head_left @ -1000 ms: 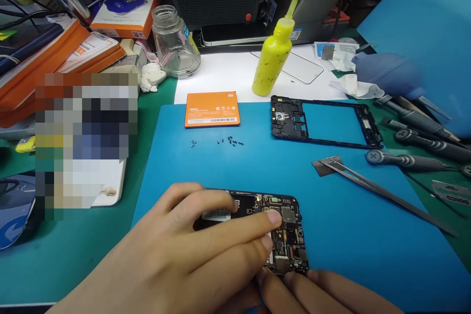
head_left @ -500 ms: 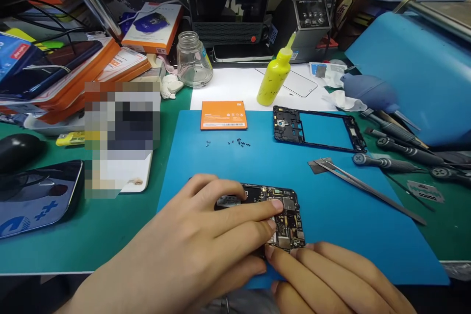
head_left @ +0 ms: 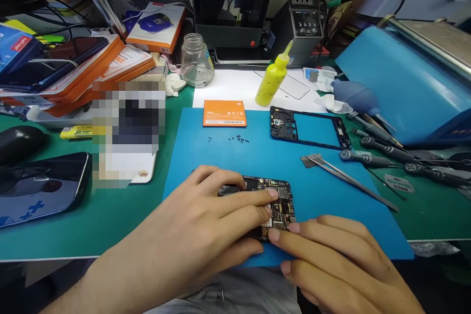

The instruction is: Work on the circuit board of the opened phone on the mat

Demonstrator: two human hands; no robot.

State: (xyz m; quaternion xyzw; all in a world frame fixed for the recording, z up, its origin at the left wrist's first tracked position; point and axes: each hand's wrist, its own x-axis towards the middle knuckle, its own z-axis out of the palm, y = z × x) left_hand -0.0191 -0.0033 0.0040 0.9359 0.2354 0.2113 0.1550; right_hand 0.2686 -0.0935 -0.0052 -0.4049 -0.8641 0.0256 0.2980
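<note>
An opened phone (head_left: 284,208), its circuit board exposed, rests near the front of the blue mat (head_left: 316,216). My left hand (head_left: 206,216) lies across it, fingertips pressing the board and thumb along the near edge, so much of the phone is covered. My right hand (head_left: 338,260) touches the board's near right corner with two fingertips, while its thumb stays apart below the edge. Beyond the hands lie several tiny dark screws (head_left: 241,139), an orange battery (head_left: 224,114) and a black phone mid-frame (head_left: 283,130). Metal tweezers (head_left: 353,181) lie to the right.
Screwdrivers (head_left: 371,159), a razor blade (head_left: 399,183) and a blue air blower (head_left: 355,95) lie at right. A yellow bottle (head_left: 271,81) and a glass jar (head_left: 196,66) stand behind. Phones (head_left: 40,191), a mouse (head_left: 22,143) and orange boxes (head_left: 91,73) crowd the left.
The camera view has shifted slightly. My right hand's fingertips have moved up onto the phone's near right corner and its fingers are more spread. My left hand keeps its hold.
</note>
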